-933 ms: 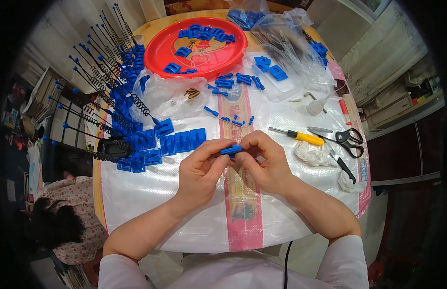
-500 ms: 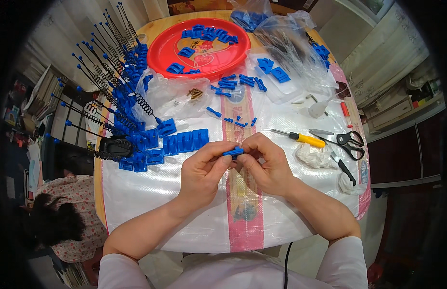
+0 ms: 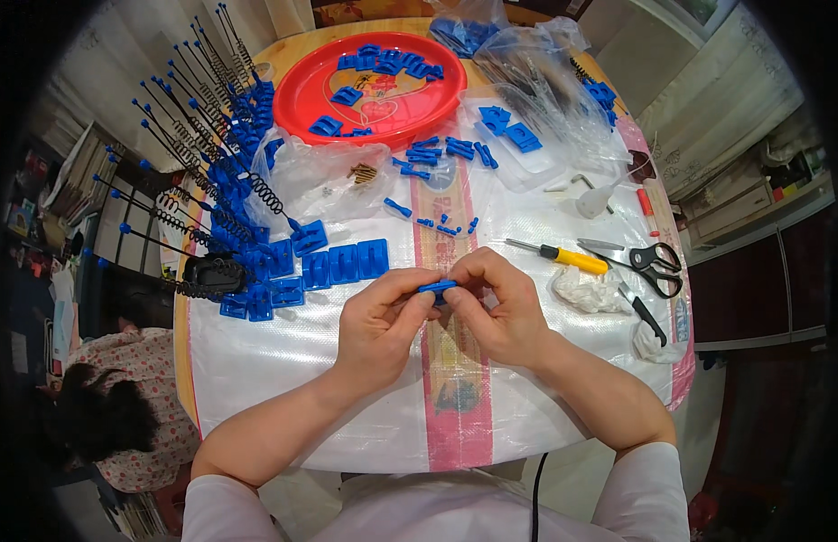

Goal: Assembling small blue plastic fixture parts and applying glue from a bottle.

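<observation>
1. Both hands are busy: the left hand (image 3: 383,316) and the right hand (image 3: 496,307) are curled inward, each gripping an end of one blue plastic piece (image 3: 440,288) between thumb and forefinger.
2. That piece sits front and centre, held over the printed stripe of the white woven sheet (image 3: 274,379). The fingers cover much of it; I can't tell whether it's one part or two.
3. The step in hand, as I read it, is close fingertip work: pressing, turning or lining up. The next move calls for a steady pinch on both sides and thumbs square to the piece.
4. Up to the containers! The round red tray (image 3: 428,101) carries blue brackets (image 3: 388,61), bunched toward its far side, with a few more toward the left and near rim.
5. Nearer, there's a crumpled clear plastic bag (image 3: 297,185) with brass-coloured screws (image 3: 362,173); inside or on top, I can't say.
6. Over to the right, a translucent shallow tray (image 3: 534,170) shows two blue pieces (image 3: 522,137) by its far edge, and behind it a larger clear bag (image 3: 563,95) holds thin dark rods (image 3: 525,79).
</observation>
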Demonstrator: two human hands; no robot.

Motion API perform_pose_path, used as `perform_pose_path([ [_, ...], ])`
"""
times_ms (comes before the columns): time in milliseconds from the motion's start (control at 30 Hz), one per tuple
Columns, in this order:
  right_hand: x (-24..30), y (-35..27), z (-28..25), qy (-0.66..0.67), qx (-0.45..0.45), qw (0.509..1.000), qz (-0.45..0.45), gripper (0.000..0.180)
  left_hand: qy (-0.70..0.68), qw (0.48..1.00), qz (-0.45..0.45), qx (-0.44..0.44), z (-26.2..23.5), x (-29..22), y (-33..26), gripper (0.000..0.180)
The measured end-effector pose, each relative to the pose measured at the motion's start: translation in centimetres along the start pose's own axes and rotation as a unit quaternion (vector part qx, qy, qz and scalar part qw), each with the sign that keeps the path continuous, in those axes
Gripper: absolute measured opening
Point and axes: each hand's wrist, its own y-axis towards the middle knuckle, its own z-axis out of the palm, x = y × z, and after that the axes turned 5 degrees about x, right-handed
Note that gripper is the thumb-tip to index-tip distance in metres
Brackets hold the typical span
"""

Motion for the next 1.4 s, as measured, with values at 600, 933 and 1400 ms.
perform_pose_path([
  [600, -1.2, 0.0, 0.5, 0.219, -0.013, 0.970, 0.105, 0.024, -0.061, 0.998, -0.018, -0.006, 0.1, -0.9, 0.8, 0.049],
  [933, -1.5, -0.2, 0.5, 0.217, -0.044, 0.971, 0.086, 0.019, -0.069, 0.996, -0.045, -0.040, -0.5, -0.6, 1.1, 0.034],
  [1400, -1.2, 0.1, 0.7, 0.183, -0.039, 0.979, 0.079, 0.021, -0.084, 0.995, -0.014, -0.057, -0.5, -0.6, 0.9, 0.022],
])
